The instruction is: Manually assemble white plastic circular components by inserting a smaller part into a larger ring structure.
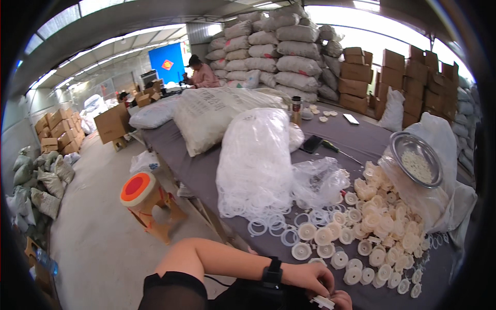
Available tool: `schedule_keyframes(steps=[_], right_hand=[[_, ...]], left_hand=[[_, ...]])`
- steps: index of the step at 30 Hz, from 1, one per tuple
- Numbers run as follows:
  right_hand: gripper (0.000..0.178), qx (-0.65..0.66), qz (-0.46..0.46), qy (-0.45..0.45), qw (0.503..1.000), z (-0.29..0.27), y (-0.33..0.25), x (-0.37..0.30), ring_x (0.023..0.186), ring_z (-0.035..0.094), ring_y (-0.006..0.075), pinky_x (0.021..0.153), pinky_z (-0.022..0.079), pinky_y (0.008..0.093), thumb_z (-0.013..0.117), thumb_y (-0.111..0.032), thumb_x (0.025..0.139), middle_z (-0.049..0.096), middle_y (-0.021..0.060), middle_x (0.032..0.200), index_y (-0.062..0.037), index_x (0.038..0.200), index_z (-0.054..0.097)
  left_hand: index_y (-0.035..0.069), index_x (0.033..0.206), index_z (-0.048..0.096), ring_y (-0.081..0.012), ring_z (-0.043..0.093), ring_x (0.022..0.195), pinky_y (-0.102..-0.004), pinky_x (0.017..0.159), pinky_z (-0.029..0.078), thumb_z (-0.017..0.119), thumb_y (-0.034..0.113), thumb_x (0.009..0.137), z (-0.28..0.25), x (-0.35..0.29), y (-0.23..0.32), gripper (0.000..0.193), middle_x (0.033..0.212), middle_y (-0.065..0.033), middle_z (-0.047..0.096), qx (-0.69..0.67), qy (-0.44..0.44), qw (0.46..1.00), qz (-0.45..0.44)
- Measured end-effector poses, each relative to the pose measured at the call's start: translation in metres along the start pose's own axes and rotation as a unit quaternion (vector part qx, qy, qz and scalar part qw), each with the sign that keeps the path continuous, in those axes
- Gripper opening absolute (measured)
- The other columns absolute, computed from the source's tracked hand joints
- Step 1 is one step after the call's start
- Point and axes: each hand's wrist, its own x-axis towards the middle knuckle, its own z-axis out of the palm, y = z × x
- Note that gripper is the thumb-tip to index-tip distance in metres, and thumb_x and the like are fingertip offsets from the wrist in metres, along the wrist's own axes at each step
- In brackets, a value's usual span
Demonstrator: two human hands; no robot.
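Note:
My left hand (pixel 313 277), with a black watch on its wrist, reaches in from the lower left, its fingers curled down in a pinch. Against it at the lower edge is my right hand (pixel 341 299), only partly in view. Between them they grip a cream plastic disc part (pixel 323 301), seen mostly edge-on; my fingers cover some of it. Just beyond lies a big heap of round cream plastic parts (pixel 385 222). Several clear rings (pixel 290 237) spill toward it from a large clear plastic bag (pixel 256 160).
A steel bowl (pixel 397 155) of small pale pieces rests on a white bag at the right. Behind are a phone (pixel 311 144), a screwdriver (pixel 338 151), a bottle (pixel 296 111) and a stuffed sack (pixel 217 116). An orange stool (pixel 150 204) stands left of the table. Another person (pixel 204 76) sits farther back.

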Motion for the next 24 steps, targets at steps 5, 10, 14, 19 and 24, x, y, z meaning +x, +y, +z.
schedule_keyframes(steps=[5, 10, 14, 19, 24], right_hand=[[0.016, 0.001, -0.004, -0.007, 1.000, 0.001, -0.005, 0.007, 0.079, 0.056, 0.0292, 0.076, 0.045, 0.0392, 0.067, 0.002, 0.073, 0.058, 0.0124, 0.081, 0.0020, 0.084, 0.056], [0.017, -0.023, -0.011, -0.010, 1.000, 0.001, -0.006, 0.004, 0.079, 0.056, 0.0299, 0.076, 0.045, 0.0386, 0.065, 0.003, 0.072, 0.057, 0.0125, 0.080, 0.0009, 0.084, 0.055], [0.016, -0.042, -0.011, 0.004, 0.999, 0.002, -0.004, 0.000, 0.081, 0.056, 0.0290, 0.077, 0.045, 0.0364, 0.064, 0.003, 0.072, 0.057, 0.0135, 0.083, 0.0008, 0.084, 0.054], [0.017, -0.024, 0.048, 0.009, 0.999, 0.004, -0.007, -0.002, 0.083, 0.056, 0.0277, 0.077, 0.045, 0.0345, 0.063, 0.003, 0.072, 0.056, 0.0158, 0.089, 0.0016, 0.086, 0.053], [0.017, -0.017, 0.039, 0.017, 0.999, 0.005, -0.001, -0.006, 0.084, 0.056, 0.0280, 0.077, 0.044, 0.0342, 0.063, 0.004, 0.073, 0.056, 0.0162, 0.089, 0.0020, 0.087, 0.054]], left_hand=[[0.001, 0.093, 0.059, -0.0035, 0.051, 0.061, -0.0172, 0.054, 0.042, 0.063, 0.014, 0.083, -0.004, -0.002, -0.009, 0.017, 0.077, 0.0007, 0.058, -0.029, -0.009, 0.999, -0.023], [0.001, 0.092, 0.060, -0.0036, 0.052, 0.061, -0.0173, 0.054, 0.042, 0.063, 0.016, 0.083, -0.005, -0.001, -0.009, 0.017, 0.075, 0.0012, 0.059, -0.025, -0.029, 0.999, -0.039], [0.001, 0.093, 0.060, -0.0054, 0.054, 0.059, -0.0182, 0.053, 0.043, 0.061, 0.020, 0.084, -0.002, -0.002, -0.010, 0.021, 0.072, 0.0001, 0.059, -0.024, -0.005, 0.998, -0.051], [0.001, 0.095, 0.062, -0.0056, 0.053, 0.059, -0.0188, 0.052, 0.042, 0.060, 0.021, 0.086, 0.000, -0.007, -0.010, 0.022, 0.074, 0.0001, 0.058, 0.006, 0.024, 0.999, -0.031], [0.002, 0.091, 0.064, -0.0053, 0.053, 0.058, -0.0193, 0.051, 0.041, 0.061, 0.022, 0.086, 0.006, -0.012, -0.013, 0.021, 0.075, 0.0009, 0.058, 0.038, 0.055, 0.997, 0.026]])
